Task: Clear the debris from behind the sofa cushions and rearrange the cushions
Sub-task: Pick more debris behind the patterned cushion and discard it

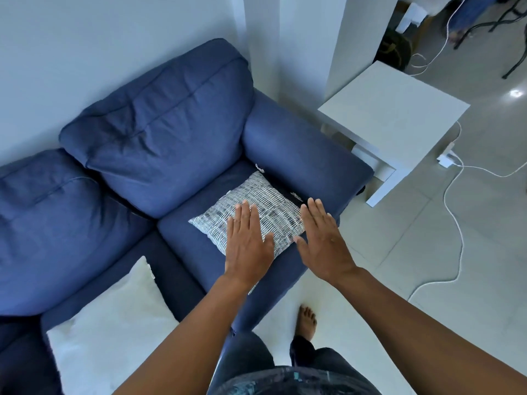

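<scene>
Here we hold both hands flat and grasping nothing, the left hand (248, 244) over the patterned cushion (265, 206) lying on the sofa (299, 143) seat, the right hand (323, 242) at its right edge. A white cushion (114, 317) lies to the left of our left hand, so we judge both cushions not yet set back in place, and any debris is hidden from us.

sofa (159, 124) – matt blue cloth | patterned cushion (265, 201) – woven | floor (470, 252) – glossy tile

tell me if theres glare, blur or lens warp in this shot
Head view: one small glare spot on the floor tile at upper right; soft, even, bluish light with faint shadows; wide-angle warp bows the wall and sofa edges; both hands, left and right, look fairly sharp, corners softer.
</scene>
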{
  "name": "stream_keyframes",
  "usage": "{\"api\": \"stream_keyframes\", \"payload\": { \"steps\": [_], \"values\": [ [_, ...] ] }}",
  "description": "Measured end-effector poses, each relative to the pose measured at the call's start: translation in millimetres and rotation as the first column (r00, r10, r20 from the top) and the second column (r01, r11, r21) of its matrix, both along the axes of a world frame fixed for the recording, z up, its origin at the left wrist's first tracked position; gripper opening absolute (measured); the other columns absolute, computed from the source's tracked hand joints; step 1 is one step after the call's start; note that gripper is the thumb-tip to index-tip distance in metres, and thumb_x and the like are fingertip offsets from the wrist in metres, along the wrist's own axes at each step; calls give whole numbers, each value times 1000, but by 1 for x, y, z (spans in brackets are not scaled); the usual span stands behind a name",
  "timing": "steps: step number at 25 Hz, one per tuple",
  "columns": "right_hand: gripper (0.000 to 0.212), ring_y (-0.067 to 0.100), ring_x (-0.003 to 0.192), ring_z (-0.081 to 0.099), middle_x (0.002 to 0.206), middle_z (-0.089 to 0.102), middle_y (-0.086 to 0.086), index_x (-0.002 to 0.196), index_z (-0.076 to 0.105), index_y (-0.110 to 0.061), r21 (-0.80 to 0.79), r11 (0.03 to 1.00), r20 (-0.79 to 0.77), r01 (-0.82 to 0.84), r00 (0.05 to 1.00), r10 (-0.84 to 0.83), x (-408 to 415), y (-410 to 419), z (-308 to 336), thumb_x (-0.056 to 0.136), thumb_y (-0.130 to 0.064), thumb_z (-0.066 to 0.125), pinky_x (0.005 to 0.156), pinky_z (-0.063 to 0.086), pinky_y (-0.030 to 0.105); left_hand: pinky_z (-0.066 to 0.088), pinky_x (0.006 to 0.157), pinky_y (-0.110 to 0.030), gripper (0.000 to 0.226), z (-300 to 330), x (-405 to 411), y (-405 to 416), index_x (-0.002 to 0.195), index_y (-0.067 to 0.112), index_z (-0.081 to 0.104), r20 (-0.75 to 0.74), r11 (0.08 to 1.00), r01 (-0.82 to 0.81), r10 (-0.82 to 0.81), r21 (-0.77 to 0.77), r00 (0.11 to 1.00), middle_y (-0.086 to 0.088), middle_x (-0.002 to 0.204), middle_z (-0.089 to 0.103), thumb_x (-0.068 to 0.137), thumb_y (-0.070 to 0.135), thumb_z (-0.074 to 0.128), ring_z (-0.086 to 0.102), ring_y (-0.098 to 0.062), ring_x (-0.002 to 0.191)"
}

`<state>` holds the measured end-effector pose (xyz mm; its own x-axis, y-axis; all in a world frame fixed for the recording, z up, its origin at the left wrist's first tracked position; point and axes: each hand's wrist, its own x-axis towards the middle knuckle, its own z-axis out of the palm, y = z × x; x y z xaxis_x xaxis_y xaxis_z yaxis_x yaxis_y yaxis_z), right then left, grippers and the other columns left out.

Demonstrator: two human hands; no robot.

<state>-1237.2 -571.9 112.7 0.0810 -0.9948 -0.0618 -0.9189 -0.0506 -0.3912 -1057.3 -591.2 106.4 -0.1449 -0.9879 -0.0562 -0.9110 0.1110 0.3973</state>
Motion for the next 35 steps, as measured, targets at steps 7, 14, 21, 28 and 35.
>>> {"api": "stream_keyframes", "payload": {
  "steps": [7,14,21,28,35],
  "values": [
    [68,27,154,12,164,20,14,154,26,-5,67,996,51,-53,997,49,0,-44,-18,97,-24,58,122,24,47,4,125,-43,71,-20,5,-30,157,6,15,9,995,-69,68,78,998,-12,166,6,101,33,48,-3,-25,154],
    [65,27,154,11,164,18,14,154,25,-5,85,979,19,-187,982,186,14,-111,-26,99,-26,52,123,21,45,8,125,-45,69,-36,29,-78,156,5,18,-25,981,-177,180,73,983,-13,166,11,100,34,47,3,-26,154],
    [63,28,152,16,163,23,15,153,28,-4,178,946,71,-272,962,263,41,-163,-69,100,-27,54,123,20,39,15,123,-48,64,-79,50,-100,155,8,24,-11,945,-292,297,148,955,-13,165,15,101,35,46,7,-27,154],
    [66,29,153,11,164,16,17,155,22,-6,375,804,25,-462,872,489,55,-228,-165,101,-30,51,125,18,40,26,119,-51,57,-161,59,-115,149,10,37,16,843,-446,463,301,886,-20,161,25,99,30,55,21,-37,150],
    [75,27,154,8,166,12,14,156,21,-9,506,761,17,-407,887,462,55,-268,-254,100,-51,47,125,11,39,33,114,-49,64,-243,66,-118,151,12,35,26,676,-610,661,413,750,-13,162,25,96,34,59,27,-32,147]
  ]
}}
